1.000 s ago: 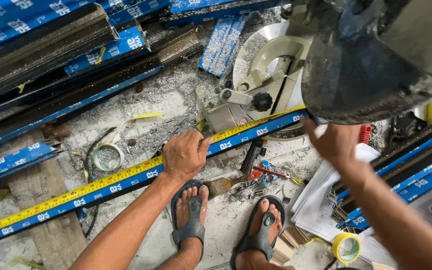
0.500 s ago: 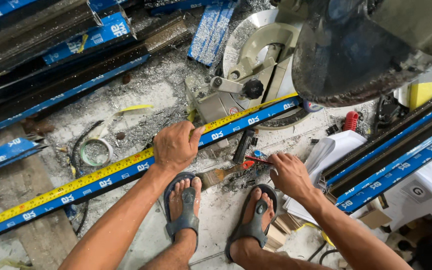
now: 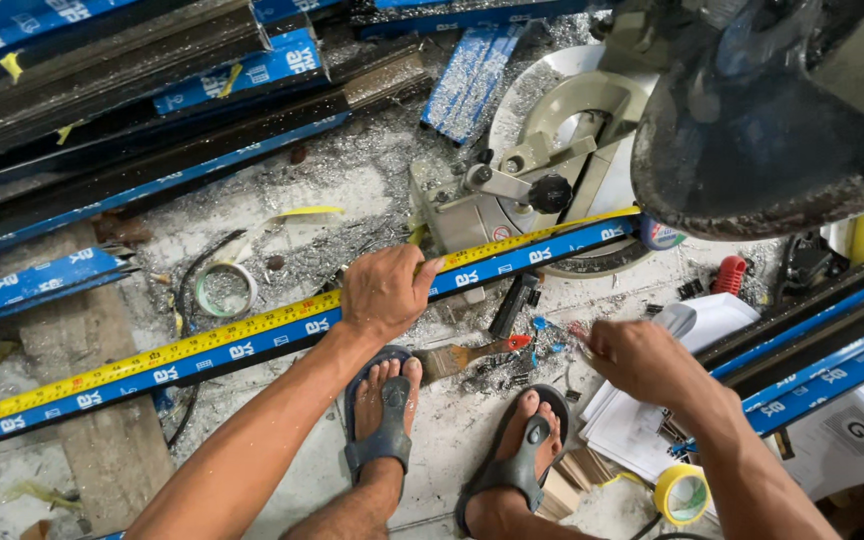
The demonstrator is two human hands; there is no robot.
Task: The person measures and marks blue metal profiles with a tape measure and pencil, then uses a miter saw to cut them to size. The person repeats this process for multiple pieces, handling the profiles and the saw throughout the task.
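My left hand [image 3: 384, 292] presses down on a yellow tape measure [image 3: 202, 342] that lies along a long metal profile wrapped in blue film [image 3: 512, 265]. The profile runs from the lower left up onto the base of a mitre saw [image 3: 552, 170]. My right hand [image 3: 642, 362] is low over the floor to the right of a paint brush [image 3: 467, 355]. Its fingertips are pinched on a thin red-tipped pen-like tool [image 3: 574, 333]. My feet in grey sandals [image 3: 384, 430] stand just below the profile.
The saw's dark blade guard [image 3: 752, 130] hangs at the upper right. Stacked profiles [image 3: 102, 70] fill the upper left, and more profiles [image 3: 812, 350] lie at the right. Papers [image 3: 632, 425], a yellow tape roll [image 3: 680, 493], a second roll [image 3: 224, 290] and metal shavings litter the floor.
My right hand came down from the profile near the saw to the floor beside the brush and closed on the thin tool. The left hand stayed on the tape.
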